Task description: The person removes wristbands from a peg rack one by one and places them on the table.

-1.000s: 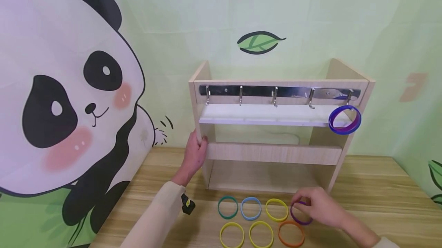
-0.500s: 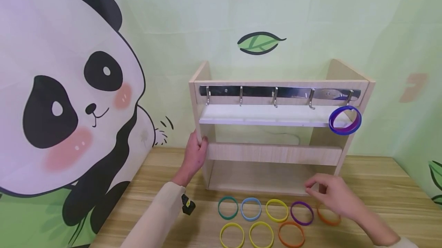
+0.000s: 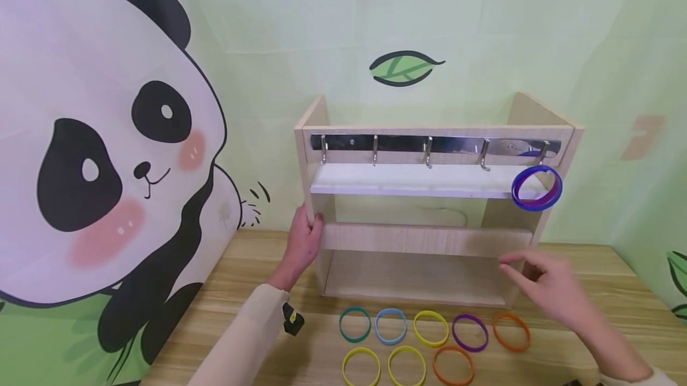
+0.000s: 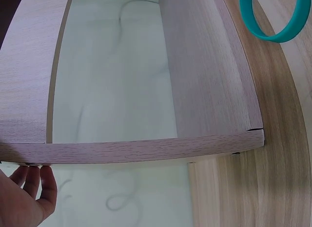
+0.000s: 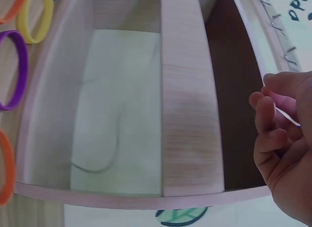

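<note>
My left hand [image 3: 302, 243] grips the left side panel of a pale wooden shelf [image 3: 429, 240]. In the left wrist view its fingers [image 4: 48, 188] bend against the panel's edge. My right hand [image 3: 547, 281] hovers before the shelf's lower right corner, thumb and index finger near each other. No object shows between its loosely bent fingers in the right wrist view. Blue [image 3: 537, 207] and purple silicone wristbands hang from the rightmost hook. On the tabletop below, a back row holds teal [image 3: 340, 324], light blue [image 3: 377, 326], yellow [image 3: 415, 329], purple [image 3: 472, 349] and orange [image 3: 514, 349] wristbands.
A front row has two yellow wristbands [image 3: 361, 349] and an orange one [image 3: 453, 348]. A metal hook rail [image 3: 402, 144] runs along the shelf's upper front. Wood-grain tabletop [image 3: 590, 290] extends to both sides. Behind stands a backdrop with a panda [image 3: 177, 28].
My right hand has moved up and right from the purple wristband on the table, uncovering it and the orange one beside it. The left hand keeps its grip on the shelf.
</note>
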Tool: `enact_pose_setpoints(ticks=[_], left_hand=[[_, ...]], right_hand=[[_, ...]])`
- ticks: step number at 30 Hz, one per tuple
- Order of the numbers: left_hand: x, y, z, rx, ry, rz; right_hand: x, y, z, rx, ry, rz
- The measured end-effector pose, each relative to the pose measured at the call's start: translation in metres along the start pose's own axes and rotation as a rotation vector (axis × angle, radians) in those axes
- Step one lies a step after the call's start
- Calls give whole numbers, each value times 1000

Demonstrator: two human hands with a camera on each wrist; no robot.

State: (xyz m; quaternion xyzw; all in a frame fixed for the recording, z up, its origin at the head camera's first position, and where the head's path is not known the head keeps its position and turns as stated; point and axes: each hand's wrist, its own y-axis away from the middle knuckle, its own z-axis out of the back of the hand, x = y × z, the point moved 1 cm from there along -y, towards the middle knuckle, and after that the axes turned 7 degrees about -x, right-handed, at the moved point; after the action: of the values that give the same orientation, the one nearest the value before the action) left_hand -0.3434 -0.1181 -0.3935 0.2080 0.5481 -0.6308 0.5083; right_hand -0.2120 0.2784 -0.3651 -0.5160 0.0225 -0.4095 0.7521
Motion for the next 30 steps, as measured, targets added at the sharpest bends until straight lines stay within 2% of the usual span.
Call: enact_pose_setpoints(ticks=[4, 8, 13, 17, 22, 30], left_hand=[[-1, 1, 0, 0, 5, 0], [-1, 0, -1, -1, 11, -11], [-1, 1, -2, -7, 5, -14], [-2, 1, -2, -10, 0, -13], [-2, 1, -2, 2, 10, -10], [0, 1, -1, 8, 19, 8]], right_hand=[[-1, -7, 9, -93, -19, 50], [1, -15, 20, -159, 24, 74], [6, -25, 30, -226, 59, 52], [8, -32, 37, -294, 41, 40], [5, -42, 47, -382, 67, -18], [-2, -60, 58, -432, 243, -136]])
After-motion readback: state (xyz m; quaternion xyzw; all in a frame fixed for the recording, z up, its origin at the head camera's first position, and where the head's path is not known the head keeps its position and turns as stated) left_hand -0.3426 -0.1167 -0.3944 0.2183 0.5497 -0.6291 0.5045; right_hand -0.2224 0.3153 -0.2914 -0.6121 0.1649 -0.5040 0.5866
